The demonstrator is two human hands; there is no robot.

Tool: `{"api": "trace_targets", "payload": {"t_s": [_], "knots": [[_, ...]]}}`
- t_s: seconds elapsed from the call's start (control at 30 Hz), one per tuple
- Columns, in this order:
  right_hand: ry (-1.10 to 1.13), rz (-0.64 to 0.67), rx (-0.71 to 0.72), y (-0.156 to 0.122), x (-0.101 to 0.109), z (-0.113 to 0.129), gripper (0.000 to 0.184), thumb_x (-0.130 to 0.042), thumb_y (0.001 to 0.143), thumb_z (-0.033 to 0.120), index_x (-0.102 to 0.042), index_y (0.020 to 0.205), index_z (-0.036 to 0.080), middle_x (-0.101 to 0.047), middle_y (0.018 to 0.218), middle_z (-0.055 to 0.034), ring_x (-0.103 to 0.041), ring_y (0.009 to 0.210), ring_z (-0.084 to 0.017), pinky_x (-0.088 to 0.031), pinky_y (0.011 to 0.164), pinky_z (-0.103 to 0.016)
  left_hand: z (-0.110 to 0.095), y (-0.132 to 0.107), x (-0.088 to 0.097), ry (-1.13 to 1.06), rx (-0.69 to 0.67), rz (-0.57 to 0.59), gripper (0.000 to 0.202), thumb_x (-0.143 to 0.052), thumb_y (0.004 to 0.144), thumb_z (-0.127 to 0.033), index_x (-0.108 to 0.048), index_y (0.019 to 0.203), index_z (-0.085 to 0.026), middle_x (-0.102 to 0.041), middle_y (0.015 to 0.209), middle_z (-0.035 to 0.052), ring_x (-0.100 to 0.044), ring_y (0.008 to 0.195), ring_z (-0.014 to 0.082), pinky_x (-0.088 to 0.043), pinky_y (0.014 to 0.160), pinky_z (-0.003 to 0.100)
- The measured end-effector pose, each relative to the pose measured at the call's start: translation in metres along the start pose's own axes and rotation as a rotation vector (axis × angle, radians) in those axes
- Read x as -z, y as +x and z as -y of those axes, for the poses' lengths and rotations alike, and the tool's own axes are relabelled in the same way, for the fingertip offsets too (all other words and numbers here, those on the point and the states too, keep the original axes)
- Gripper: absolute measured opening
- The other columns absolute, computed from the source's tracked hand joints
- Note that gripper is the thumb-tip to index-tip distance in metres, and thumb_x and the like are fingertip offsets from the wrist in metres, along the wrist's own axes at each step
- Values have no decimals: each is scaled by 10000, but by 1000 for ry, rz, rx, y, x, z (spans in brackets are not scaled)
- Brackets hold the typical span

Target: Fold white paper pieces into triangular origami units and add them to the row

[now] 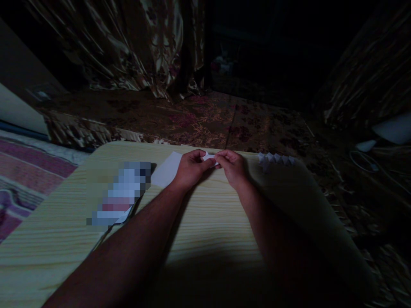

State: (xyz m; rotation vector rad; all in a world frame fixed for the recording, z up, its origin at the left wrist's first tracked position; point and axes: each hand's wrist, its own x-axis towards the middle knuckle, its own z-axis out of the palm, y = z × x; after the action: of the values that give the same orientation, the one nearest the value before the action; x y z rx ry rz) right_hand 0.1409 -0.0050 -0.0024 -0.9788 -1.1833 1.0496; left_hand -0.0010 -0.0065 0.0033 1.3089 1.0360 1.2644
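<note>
Near the far edge of the wooden table [212, 222], my left hand [192, 167] and my right hand [231, 167] meet with thumbs and fingertips pinched together. Between them is a small piece of white paper [208, 156], gripped from both sides and mostly covered by the fingers. Just left of my left hand lie flat white paper sheets [167, 169], partly hidden by that hand. To the right of my right hand, a row of several small folded white paper pieces [276, 158] stands along the table's far edge.
A blurred-out phone-like device [122, 194] with a cable lies on the table's left side. Striped bedding [35, 171] borders the table at left. Behind are a patterned cloth-covered ledge [192, 117] and curtains [160, 38]. A white cable [361, 160] hangs at right in dim light.
</note>
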Motion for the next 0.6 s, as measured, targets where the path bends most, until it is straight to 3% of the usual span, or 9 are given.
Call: {"api": "trace_targets", "payload": {"t_s": [0.6], "knots": [[-37,10,17,-1,1,1,127,-662,696,295,-636,696,172,-607,642,18,-538,610,-111,-422,597,-236,-2,-1,1,18,23,69,313,-760,640,-403,-635,745,-135,-629,643,6,-487,502,82,-351,469,209]]}}
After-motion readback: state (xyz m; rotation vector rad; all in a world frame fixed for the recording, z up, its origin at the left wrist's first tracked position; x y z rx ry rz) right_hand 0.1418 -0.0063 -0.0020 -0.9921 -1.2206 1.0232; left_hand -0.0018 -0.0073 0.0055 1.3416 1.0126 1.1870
